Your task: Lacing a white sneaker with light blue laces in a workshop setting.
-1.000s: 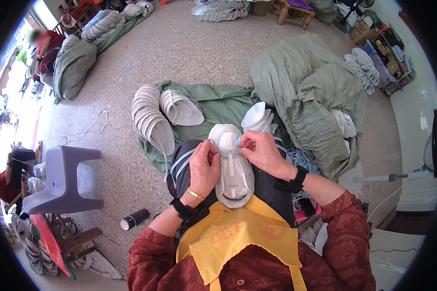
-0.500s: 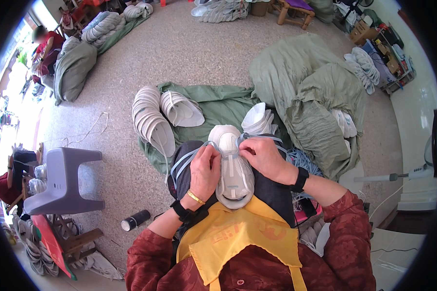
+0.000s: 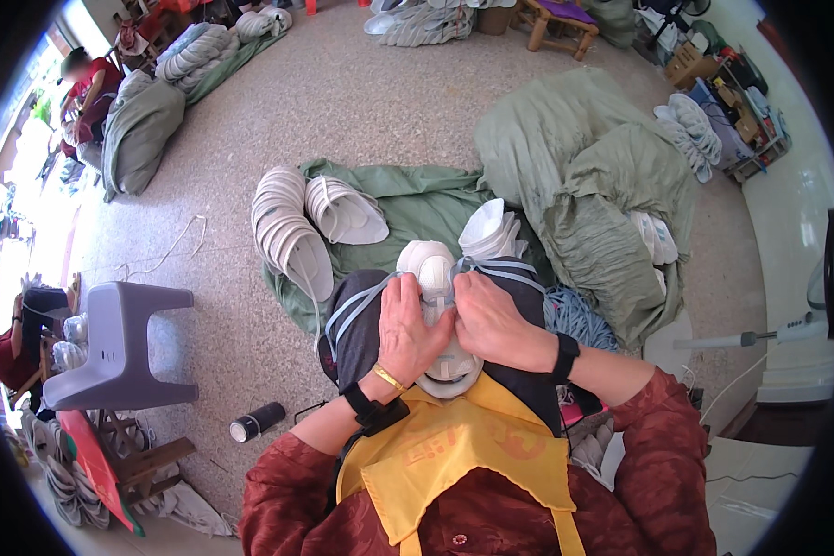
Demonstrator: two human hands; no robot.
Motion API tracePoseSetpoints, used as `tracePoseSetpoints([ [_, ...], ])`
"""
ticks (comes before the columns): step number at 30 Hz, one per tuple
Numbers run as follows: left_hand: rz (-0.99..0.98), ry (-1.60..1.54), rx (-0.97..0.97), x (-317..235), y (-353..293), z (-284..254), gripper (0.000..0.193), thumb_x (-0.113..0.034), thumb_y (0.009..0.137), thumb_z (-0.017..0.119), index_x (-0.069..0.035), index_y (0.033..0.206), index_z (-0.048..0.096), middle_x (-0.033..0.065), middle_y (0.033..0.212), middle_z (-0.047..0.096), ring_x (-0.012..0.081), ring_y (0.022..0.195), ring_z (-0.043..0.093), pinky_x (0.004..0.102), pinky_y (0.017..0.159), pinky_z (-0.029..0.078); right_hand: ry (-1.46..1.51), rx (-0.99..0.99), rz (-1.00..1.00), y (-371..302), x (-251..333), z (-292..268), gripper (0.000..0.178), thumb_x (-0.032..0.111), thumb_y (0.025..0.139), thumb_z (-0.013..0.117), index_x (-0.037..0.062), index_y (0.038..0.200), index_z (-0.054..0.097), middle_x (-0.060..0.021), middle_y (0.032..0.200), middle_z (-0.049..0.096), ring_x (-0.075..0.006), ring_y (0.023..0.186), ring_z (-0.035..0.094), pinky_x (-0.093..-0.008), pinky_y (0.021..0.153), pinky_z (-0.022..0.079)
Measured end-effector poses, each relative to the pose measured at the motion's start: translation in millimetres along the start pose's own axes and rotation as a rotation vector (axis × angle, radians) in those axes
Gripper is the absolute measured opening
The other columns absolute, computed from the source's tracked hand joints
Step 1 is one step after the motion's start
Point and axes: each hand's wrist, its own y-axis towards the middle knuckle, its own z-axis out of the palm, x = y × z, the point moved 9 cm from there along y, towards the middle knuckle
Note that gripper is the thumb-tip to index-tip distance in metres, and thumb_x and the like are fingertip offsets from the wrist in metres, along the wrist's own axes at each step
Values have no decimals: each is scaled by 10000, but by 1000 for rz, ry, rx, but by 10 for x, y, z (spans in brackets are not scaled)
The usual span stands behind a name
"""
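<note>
Inward over the white mesh lace-up shoe [image 3: 426,264], the bare left hand [image 3: 408,332] and bare right hand [image 3: 493,322] had moved close together. On the dark-trousered lap [image 3: 528,385], the shoe's long axis ran 12 to 6 o'clock, rounded toe toward 12. Whether either grip was clamped on the flat pale-blue laces [image 3: 505,264], I couldn't tell.

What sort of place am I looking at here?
Probably a shoe-assembly workroom: a white shoe upper is in hand, with nested stacks of uppers and a bundle of blue laces nearby.
</note>
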Motion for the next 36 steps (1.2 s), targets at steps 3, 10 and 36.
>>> tracePoseSetpoints([
  [3,1,25,-11,-39,20,-5,482,-144,738,805,13,1051,474,199,970,503,403,932,525,473,815,458,-81,-28,-23,55,-31,53,309,17,767,666,-75,1025,524,-256,990,598,-434,992,610,-499,847,511],
  [10,-86,15,61,10,18,74,514,-135,736,789,12,1123,485,225,1046,526,426,1015,538,496,874,471,110,-97,-75,52,-158,-109,175,-25,791,622,-64,958,586,-241,878,630,-463,875,624,-523,776,502],
  [36,-59,3,21,24,-9,117,449,-88,732,749,11,1075,476,217,1019,501,425,1000,520,497,876,459,345,-144,11,23,-248,-223,113,28,781,682,-50,863,673,-226,756,685,-409,740,692,-465,663,534],
])
